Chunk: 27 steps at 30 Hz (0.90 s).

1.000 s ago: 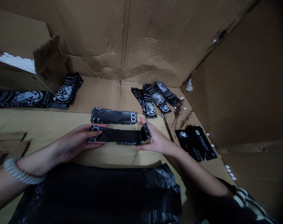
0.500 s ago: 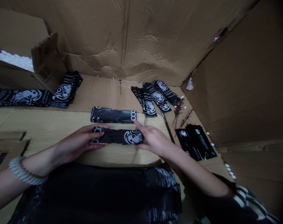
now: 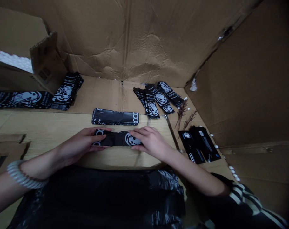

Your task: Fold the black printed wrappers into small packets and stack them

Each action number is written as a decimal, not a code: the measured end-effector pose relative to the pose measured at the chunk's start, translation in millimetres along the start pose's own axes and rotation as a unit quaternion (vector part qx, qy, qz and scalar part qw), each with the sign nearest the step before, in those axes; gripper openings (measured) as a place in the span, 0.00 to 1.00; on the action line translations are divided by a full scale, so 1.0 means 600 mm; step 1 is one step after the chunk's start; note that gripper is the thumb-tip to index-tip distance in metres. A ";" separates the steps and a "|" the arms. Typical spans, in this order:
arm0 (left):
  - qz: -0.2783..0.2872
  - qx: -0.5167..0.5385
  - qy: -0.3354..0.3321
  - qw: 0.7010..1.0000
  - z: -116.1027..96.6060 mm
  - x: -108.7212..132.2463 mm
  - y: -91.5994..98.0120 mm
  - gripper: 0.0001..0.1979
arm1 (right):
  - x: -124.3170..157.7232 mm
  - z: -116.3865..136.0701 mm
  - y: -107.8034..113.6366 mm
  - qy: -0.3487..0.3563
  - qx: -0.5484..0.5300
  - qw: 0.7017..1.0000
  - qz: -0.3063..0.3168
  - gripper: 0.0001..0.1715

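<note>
A flat black packet [image 3: 118,139] with a white tentacled figure at its right end lies level between my hands, just above or on the table. My left hand [image 3: 89,140] pinches its left end, thumb on top and fingers around the edges. On the right end, my right hand [image 3: 150,141] has its fingers over the print and its thumb along the near edge. Just behind lies a neat stack of similar black packets [image 3: 114,117], a chain-like white print at its right end. My fingertips partly cover both ends of the held packet.
More black packets [image 3: 156,100] are fanned out at the back right, others [image 3: 64,92] by a cardboard box [image 3: 46,63] of white pellets. Two black cards [image 3: 199,144] and brown twigs [image 3: 182,111] lie right. A black plastic bag [image 3: 99,197] is nearest me. Cardboard walls [image 3: 154,38] enclose the table.
My right hand has shifted left, from the packet's right edge onto its printed end, and the fingers that reached toward the stack are now down on the packet. The left hand stays put.
</note>
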<state>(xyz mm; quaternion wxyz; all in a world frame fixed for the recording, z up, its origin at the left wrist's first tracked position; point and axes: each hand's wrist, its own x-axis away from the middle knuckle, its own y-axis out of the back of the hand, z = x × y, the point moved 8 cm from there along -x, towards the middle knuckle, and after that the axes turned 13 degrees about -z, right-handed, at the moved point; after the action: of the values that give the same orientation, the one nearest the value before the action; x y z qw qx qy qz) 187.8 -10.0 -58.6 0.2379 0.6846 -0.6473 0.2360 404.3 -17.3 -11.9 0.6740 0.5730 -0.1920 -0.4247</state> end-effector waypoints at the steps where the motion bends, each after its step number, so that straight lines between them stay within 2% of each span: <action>1: 0.000 -0.001 -0.005 1.000 -0.001 -0.001 0.000 0.13 | -0.001 0.002 -0.004 0.001 0.008 1.000 0.001 0.34; 6: -0.007 -0.007 -0.027 1.000 -0.010 0.001 -0.001 0.12 | -0.007 0.008 -0.016 0.009 0.038 0.999 -0.008 0.38; 10: -0.029 -0.036 -0.026 0.999 -0.011 0.000 0.003 0.17 | -0.007 0.015 -0.021 0.033 0.024 0.999 -0.021 0.37; 14: -0.036 -0.030 -0.031 0.998 -0.013 -0.002 0.004 0.18 | -0.004 0.019 -0.025 0.054 -0.017 0.998 -0.029 0.30; 17: -0.027 0.046 0.007 0.999 -0.008 0.003 -0.002 0.17 | -0.006 0.018 -0.031 0.056 -0.028 0.998 -0.030 0.26; 20: -0.014 0.145 0.087 0.985 0.010 0.014 -0.017 0.10 | -0.008 0.017 -0.038 0.057 -0.040 0.997 -0.039 0.26; 22: -0.016 0.178 0.117 0.977 0.020 0.021 -0.025 0.05 | -0.009 0.015 -0.042 0.055 -0.050 0.996 -0.046 0.25; 27: -0.043 0.144 0.086 0.985 0.024 0.020 -0.032 0.07 | 0.001 0.012 -0.044 0.051 -0.032 0.997 -0.039 0.30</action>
<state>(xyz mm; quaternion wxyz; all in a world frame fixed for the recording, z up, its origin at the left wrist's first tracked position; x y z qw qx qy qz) 207.6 -27.6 -62.3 0.2018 0.7162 -0.5535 0.3741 389.7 -21.8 -35.0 0.6840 0.5790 -0.1208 -0.4269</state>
